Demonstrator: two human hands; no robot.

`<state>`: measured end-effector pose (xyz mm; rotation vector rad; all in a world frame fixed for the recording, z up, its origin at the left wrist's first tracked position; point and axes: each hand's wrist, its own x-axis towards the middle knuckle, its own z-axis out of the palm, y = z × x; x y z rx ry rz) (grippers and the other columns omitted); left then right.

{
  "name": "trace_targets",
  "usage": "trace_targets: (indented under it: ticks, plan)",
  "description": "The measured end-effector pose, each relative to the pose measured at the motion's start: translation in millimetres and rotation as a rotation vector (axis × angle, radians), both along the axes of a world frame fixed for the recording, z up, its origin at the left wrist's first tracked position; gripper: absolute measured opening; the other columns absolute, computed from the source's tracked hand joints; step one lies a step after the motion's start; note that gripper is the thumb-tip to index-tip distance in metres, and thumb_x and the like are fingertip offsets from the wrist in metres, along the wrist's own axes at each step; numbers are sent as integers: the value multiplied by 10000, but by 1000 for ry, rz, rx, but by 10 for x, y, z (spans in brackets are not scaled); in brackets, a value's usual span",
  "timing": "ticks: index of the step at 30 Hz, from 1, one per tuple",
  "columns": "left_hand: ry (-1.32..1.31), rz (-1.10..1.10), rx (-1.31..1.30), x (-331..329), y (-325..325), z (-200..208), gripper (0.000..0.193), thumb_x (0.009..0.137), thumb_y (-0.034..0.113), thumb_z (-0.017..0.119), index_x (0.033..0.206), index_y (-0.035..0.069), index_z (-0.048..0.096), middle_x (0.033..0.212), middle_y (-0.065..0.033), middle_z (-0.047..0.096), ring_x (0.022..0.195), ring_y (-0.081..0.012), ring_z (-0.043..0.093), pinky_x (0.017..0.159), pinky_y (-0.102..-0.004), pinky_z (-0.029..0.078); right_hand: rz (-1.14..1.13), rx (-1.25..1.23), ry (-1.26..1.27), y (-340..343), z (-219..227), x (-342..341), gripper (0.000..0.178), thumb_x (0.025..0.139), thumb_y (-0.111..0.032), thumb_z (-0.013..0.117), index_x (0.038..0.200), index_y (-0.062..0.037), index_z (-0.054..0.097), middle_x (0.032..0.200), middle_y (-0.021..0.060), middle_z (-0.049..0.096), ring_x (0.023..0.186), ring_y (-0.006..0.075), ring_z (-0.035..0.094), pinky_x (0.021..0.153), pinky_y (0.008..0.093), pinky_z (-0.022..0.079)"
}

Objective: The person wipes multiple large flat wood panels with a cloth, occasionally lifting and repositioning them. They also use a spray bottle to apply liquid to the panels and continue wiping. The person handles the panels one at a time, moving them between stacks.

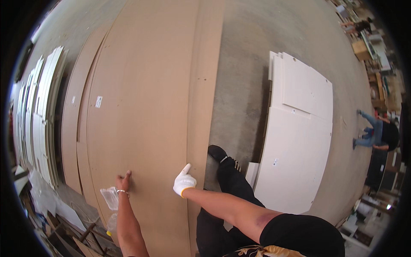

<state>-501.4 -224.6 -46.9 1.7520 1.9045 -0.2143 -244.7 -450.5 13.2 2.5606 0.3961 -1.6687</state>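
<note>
A stack of long brown boards [145,85] runs away from me, its edges stepped on both sides. On the top board rests my bare left hand [123,181], thumb out and the other fingers partly hidden, with a bracelet at the wrist. Beside that wrist is a crumpled piece of clear plastic [110,198]. My right hand [185,182], in a white knitted glove, lies at the top board's right edge. One of its fingers stretches forward while the rest look bent. I see nothing held in either hand.
White panels [299,132] are stacked on the grey floor to the right. More white panels [43,111] stand at the left. My shoe [217,153] is beside the brown stack. A person [376,130] walks at the far right, near shelves and furniture parts. Clear plastic sheeting [45,197] lies lower left.
</note>
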Motion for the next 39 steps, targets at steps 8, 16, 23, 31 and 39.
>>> trace_targets:
  ticks: [8,16,23,31,39]
  plan:
    - [-346,-213,-180,94,22,1031,500,800,355,832,1074,-34,676,890,-126,724,796,-188,651,729,-339,543,61,60,12,-169,-288,-128,964,917,-148,587,1575,90,-75,988,258,706,848,387,713,654,649,499]
    - [-293,-315,175,863,-1434,2464,595,709,234,899,663,40,338,607,-74,316,579,-224,300,524,-425,284,9,230,417,-218,349,881,627,864,-182,662,1457,-124,466,932,67,695,767,253,680,718,431,545]
    - [-313,-234,290,1730,-2653,2743,339,751,159,837,921,24,577,901,-212,625,888,-445,622,746,-511,499,-745,883,672,408,1967,1951,686,869,-284,688,1426,6,410,1104,92,630,951,228,604,858,459,501]
    - [-93,-157,-20,2060,-3129,2612,579,854,300,736,1328,-3,600,1109,-264,695,1010,-457,675,874,-494,553,-460,670,72,1350,2511,3184,902,801,-304,741,1466,119,303,1305,355,587,1222,412,619,1023,450,500]
    - [125,688,-421,2572,-3083,2811,475,868,326,692,1189,-16,615,1114,-197,699,946,-412,699,733,-504,601,-502,498,91,2265,2362,4171,740,796,-130,605,1457,98,363,1410,337,527,1328,441,534,1101,434,450]
